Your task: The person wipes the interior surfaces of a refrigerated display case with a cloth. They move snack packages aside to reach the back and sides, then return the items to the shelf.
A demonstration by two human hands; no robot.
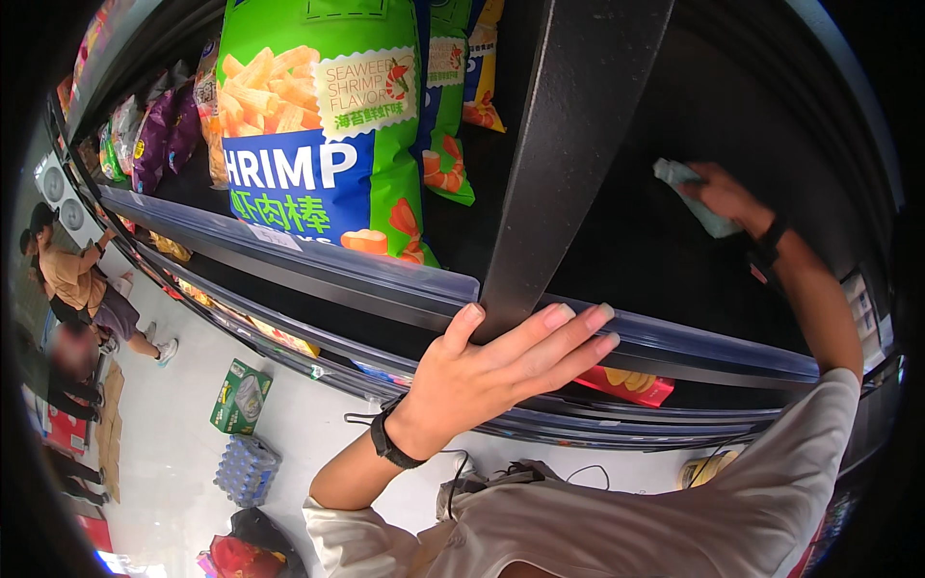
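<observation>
My right hand (723,193) holds a folded pale blue-green cloth (702,209) against the black shelf surface (650,260), deep in the right-hand bay. My left hand (491,365) rests at the shelf's front edge, fingers apart. Its thumb lies left of the black metal upright (564,144) and its other fingers lie to the right, over the clear plastic price strip (686,339). Left of the upright stands a large green and blue snack bag (318,159) with puffed sticks and writing printed on it. A similar green bag (446,108) is partly hidden behind it.
Purple snack bags (155,141) stand farther left. Lower shelves hold a red chip packet (629,384) and other packets. On the floor are a green carton (242,396), shrink-wrapped bottles (246,468) and bags (249,553). Other people (83,278) stand at the far left.
</observation>
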